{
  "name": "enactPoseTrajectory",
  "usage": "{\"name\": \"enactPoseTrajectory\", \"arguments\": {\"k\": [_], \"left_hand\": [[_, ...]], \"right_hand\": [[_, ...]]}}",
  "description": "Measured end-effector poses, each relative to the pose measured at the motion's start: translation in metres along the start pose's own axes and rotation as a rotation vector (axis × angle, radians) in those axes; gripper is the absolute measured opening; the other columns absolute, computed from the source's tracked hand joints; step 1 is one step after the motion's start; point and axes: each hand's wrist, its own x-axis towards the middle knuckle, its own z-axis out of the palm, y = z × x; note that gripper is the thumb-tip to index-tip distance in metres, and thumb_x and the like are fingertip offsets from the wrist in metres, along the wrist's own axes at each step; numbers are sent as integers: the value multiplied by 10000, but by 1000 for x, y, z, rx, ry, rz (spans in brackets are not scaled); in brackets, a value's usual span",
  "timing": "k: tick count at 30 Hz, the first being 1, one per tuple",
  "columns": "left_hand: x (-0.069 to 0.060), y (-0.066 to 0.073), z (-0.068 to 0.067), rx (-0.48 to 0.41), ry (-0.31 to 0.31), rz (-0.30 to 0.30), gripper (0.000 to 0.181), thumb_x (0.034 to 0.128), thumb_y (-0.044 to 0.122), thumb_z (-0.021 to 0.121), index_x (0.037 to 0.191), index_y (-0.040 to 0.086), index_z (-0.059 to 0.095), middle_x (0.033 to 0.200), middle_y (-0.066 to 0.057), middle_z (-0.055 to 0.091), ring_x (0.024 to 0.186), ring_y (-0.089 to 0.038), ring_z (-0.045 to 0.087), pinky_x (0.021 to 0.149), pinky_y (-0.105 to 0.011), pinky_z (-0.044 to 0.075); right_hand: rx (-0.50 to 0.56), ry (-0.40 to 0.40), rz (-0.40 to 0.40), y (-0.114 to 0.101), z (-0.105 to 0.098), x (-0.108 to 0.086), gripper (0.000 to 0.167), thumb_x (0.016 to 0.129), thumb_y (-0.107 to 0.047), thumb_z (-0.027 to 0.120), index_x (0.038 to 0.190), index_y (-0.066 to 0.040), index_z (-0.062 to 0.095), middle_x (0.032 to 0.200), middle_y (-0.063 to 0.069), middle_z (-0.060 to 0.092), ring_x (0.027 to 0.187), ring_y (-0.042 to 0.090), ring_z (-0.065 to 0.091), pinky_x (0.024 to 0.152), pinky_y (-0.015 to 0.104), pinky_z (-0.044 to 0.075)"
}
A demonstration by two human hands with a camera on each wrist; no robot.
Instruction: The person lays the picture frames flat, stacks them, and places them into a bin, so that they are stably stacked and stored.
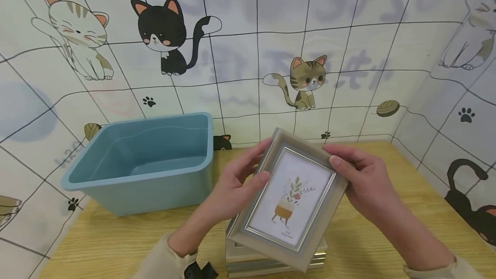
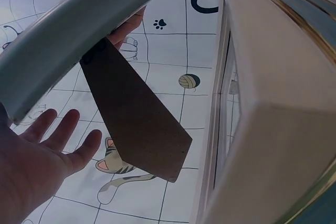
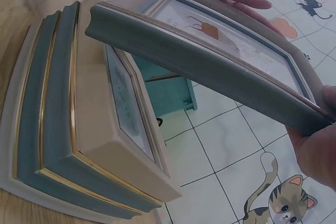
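A silver-grey picture frame (image 1: 292, 197) with a plant print is tilted above a stack of frames (image 1: 248, 253). My right hand (image 1: 368, 180) pinches its upper right corner, thumb on the front and fingers behind. My left hand (image 1: 236, 188) is at the left edge, its thumb against the border. In the left wrist view, the left hand's fingers (image 2: 58, 140) are straight and spread below the frame (image 2: 94, 19), whose brown back stand (image 2: 139, 119) sticks out. The right wrist view shows the held frame (image 3: 210, 72) beside the stack (image 3: 58, 87), with the right hand (image 3: 317, 150) at its end.
A blue plastic bin (image 1: 151, 193) stands on the wooden table (image 1: 368, 236), left of the stack; no items show in the visible part of its inside. A wall covering with cartoon cats (image 1: 240, 55) rises behind the table and at both sides.
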Motion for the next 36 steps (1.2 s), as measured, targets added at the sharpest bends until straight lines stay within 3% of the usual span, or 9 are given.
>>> {"name": "enactPoseTrajectory", "arguments": {"k": [5,9,16,27,36], "left_hand": [[-1,0,1,-70,-45,-24,596,1085,240,548,1627,165,314,1383,-196,548,1100,-279,664,748,-462,608],[-3,1,1,-80,-53,-41,588,1090,185,526,1633,182,302,1360,-205,560,1031,-252,694,718,-466,609],[-7,2,1,-68,-56,-71,616,1080,82,500,1640,217,284,1400,-192,542,1060,-252,678,737,-463,608],[-8,1,-1,-7,-69,-89,605,1094,137,488,1644,260,269,1501,-133,482,1172,-264,614,773,-438,606],[-8,1,-1,-108,-110,-123,629,1095,114,472,1650,291,237,1410,-212,529,1059,-254,681,742,-484,606]], "right_hand": [[16,5,-22,3,3,-4,321,1016,90,549,1198,-63,765,1165,55,707,930,170,716,781,295,590],[17,17,-37,4,4,-5,311,1019,81,553,1204,-57,762,1178,53,707,943,162,710,790,284,586],[16,31,-42,6,5,-6,303,1022,72,554,1216,-48,755,1192,54,701,967,160,699,801,277,581],[48,30,-45,7,5,-7,310,1020,81,551,1211,-47,759,1173,55,711,949,160,703,786,280,585],[37,51,-37,6,5,-8,301,1019,72,561,1206,-52,762,1165,50,706,951,158,699,793,278,584]]}}
